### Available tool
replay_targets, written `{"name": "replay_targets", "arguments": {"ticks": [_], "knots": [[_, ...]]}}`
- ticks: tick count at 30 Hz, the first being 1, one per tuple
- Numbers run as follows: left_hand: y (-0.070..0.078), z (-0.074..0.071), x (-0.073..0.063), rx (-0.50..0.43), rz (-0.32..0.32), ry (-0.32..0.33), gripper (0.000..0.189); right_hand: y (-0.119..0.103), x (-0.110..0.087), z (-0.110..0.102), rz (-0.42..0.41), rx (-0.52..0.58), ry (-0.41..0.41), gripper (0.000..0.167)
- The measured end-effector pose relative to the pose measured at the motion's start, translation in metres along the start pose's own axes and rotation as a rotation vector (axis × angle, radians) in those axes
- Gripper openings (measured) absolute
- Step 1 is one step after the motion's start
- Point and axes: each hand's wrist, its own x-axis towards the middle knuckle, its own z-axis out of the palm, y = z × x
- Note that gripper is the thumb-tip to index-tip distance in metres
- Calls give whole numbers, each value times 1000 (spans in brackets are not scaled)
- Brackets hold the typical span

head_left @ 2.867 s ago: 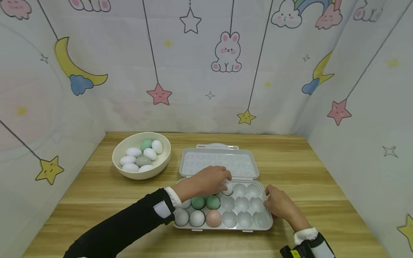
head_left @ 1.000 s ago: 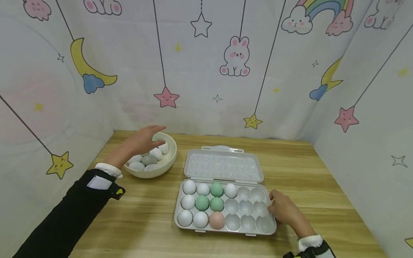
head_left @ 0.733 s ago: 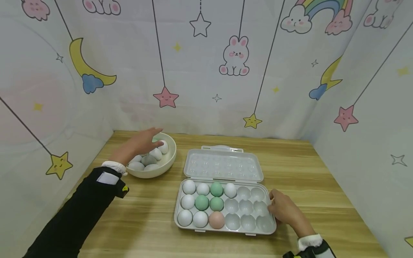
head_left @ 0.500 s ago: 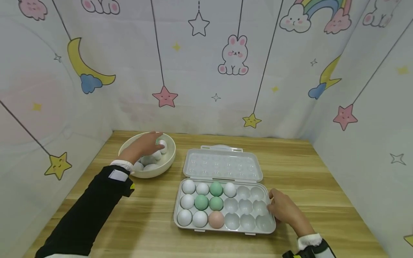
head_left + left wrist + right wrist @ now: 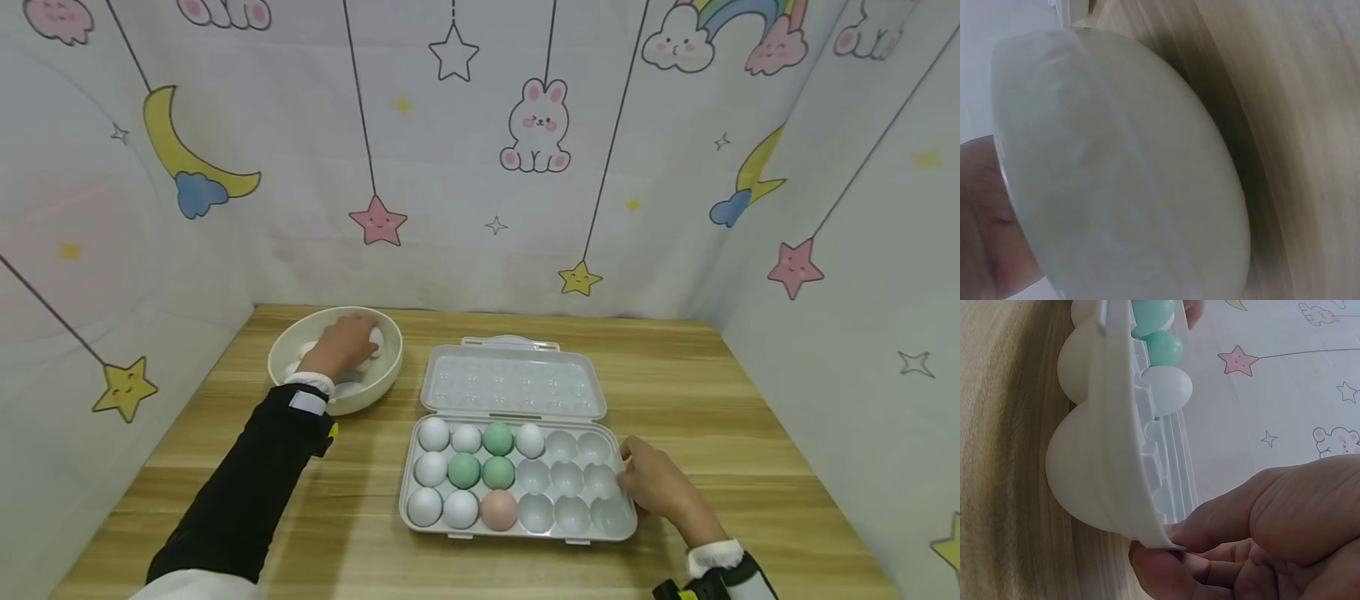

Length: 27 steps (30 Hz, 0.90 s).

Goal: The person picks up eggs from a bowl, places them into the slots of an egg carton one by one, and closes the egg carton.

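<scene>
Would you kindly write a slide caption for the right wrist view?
Right hand pinching the edge of a white egg tray that holds green and white eggs.

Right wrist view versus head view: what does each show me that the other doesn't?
Only right wrist: rounded cup undersides of the egg tray, and a finger under its rim.

Only head: the bowl and the pink egg.

Both: the right hand gripping the tray's end, plus green eggs and white eggs in it.

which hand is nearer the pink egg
Right. The right hand grips the tray, right of the pink egg; the left hand is farther off, in the bowl, behind and left.
</scene>
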Motion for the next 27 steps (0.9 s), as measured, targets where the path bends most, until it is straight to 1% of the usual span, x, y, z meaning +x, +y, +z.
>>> {"name": "replay_targets", "arguments": {"ticks": [6, 10, 18, 24, 27], "knots": [[-4, 3, 4, 1, 5, 44, 42, -1, -1, -1, -13, 2, 9, 19], [-5, 5, 5, -1, 17, 59, 40, 0, -1, 0, -9, 4, 12, 19], [-4, 12, 10, 14, 26, 111, 39, 2, 0, 1, -11, -1, 12, 19], [-2, 16, 14, 45, 21, 114, 40, 1, 0, 1, -20, -3, 13, 19], [-2, 17, 13, 45, 41, 124, 41, 1, 0, 1, -17, -3, 11, 18]]}}
